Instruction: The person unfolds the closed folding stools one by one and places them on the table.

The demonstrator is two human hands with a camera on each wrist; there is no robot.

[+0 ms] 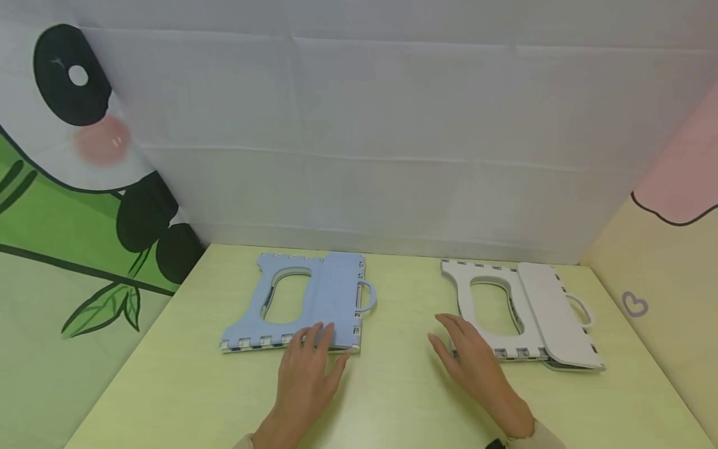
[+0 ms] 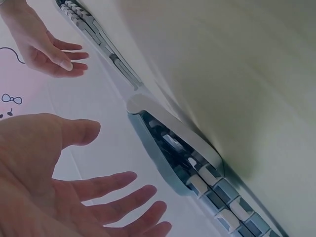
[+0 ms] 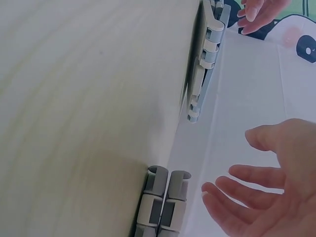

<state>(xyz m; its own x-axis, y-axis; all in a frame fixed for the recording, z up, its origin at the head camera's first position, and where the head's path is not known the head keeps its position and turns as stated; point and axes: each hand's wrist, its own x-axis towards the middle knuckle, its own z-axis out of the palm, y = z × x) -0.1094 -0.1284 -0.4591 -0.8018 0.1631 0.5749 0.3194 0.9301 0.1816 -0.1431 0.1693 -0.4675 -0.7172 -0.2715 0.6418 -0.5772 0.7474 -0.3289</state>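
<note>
Two folding stools lie folded flat on the table, a blue one (image 1: 335, 299) on the left and a white one (image 1: 555, 315) on the right. Each has a loop handle on its right side. My left hand (image 1: 303, 383) hovers at the front edge of the blue stool, fingers spread and overlapping that edge in the head view. In the left wrist view a gap shows between those fingers and the stool's hinged edge (image 2: 224, 197). Beside the white stool's front left corner is my right hand (image 1: 479, 365), its fingers loosely extended and holding nothing.
The pale yellow table (image 1: 404, 399) ends at a white cloth backdrop (image 1: 364, 137). A printed green panel (image 1: 112, 312) with a cartoon face stands along the left, and a yellow and pink one (image 1: 667, 274) along the right.
</note>
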